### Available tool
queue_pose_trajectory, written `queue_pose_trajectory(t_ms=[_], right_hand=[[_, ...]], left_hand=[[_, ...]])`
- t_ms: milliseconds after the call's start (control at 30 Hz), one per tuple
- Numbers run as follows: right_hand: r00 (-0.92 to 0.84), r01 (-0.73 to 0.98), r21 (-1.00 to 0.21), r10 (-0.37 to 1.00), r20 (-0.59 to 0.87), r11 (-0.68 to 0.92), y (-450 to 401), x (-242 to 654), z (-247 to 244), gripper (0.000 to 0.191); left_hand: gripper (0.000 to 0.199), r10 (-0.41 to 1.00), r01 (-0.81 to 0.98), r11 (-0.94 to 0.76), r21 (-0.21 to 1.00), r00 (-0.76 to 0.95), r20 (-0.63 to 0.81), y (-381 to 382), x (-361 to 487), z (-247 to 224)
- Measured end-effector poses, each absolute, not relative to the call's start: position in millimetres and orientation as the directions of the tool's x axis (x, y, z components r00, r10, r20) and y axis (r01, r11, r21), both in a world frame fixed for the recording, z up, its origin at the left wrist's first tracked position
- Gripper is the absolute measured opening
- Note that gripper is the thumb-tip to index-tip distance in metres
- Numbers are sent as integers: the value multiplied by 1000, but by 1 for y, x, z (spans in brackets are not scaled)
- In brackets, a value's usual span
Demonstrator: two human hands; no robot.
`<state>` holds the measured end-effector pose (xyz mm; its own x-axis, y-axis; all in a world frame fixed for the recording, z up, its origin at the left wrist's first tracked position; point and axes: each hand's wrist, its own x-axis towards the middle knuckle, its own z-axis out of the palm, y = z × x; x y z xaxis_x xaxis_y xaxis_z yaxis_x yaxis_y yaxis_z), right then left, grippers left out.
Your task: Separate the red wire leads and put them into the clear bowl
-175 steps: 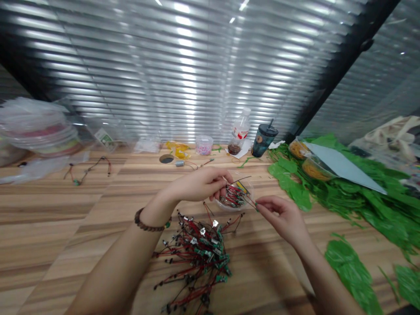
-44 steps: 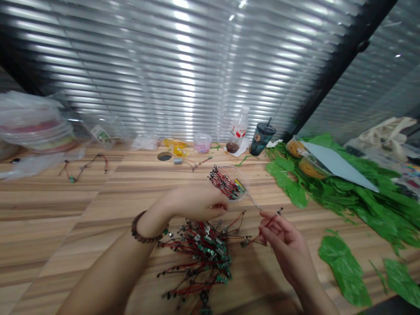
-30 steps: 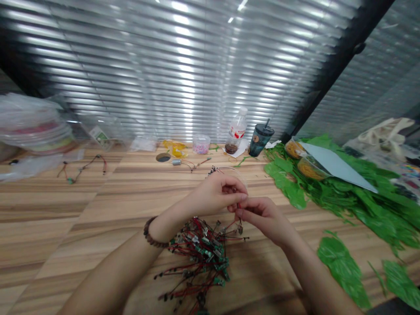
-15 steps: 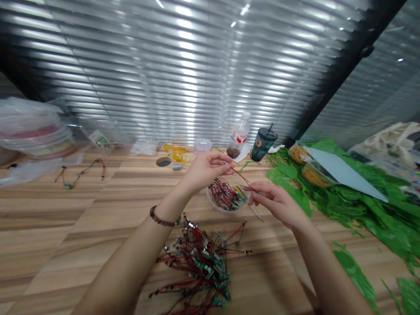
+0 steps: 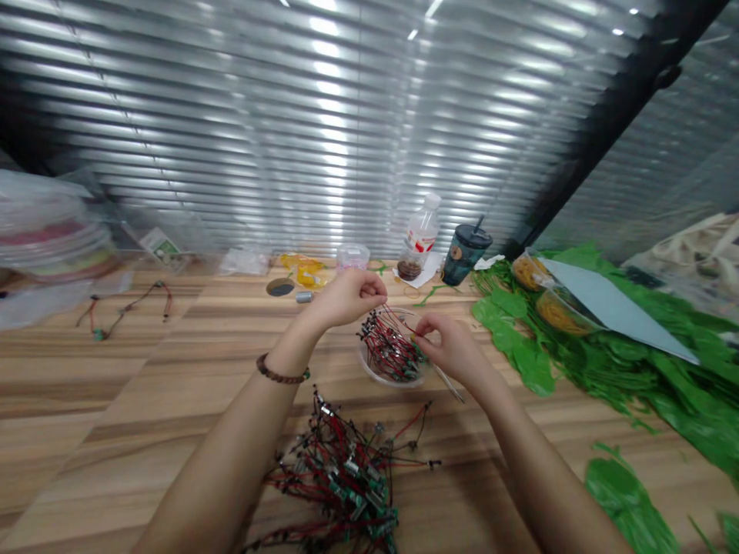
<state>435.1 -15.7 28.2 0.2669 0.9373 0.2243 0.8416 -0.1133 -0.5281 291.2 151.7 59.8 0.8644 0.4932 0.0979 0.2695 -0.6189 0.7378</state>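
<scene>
left hand (image 5: 346, 298): curled nearly shut, hold unclear, just left of clear bowl (image 5: 386, 382) | right hand (image 5: 447, 346): fingers pinched on red wire (image 5: 404, 327), at bowl's right rim

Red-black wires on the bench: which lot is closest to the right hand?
The wire bundle in the clear plastic bowl, beside the right hand. The heap lies loose nearer the camera; the single strand is far left.
</scene>
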Motion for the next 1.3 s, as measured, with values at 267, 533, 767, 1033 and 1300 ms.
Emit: queue_pose_trajectory(t_ms=[267, 533, 767, 1033, 1300], right_hand=[[268, 926, -330, 938, 221, -187, -9, 426, 16, 13], [275, 945, -232, 942, 193, -229, -12, 425, 20, 12], [377, 920, -180, 914, 152, -349, -13, 421, 20, 17], [379, 908, -239, 917, 120, -344, -15, 420, 25, 12], [393, 909, -196, 913, 110, -367, -15, 418, 30, 14]], left_hand=[[31, 412, 248, -619, 745, 910, 40, 160, 300, 40], [28, 382, 256, -696, 671, 923, 45, 157, 298, 43], [26, 376, 285, -763, 580, 926, 40, 155, 296, 48], [26, 344, 285, -794, 537, 939, 11, 155, 295, 48], [31, 351, 289, -779, 556, 936, 5, 159, 288, 53]])
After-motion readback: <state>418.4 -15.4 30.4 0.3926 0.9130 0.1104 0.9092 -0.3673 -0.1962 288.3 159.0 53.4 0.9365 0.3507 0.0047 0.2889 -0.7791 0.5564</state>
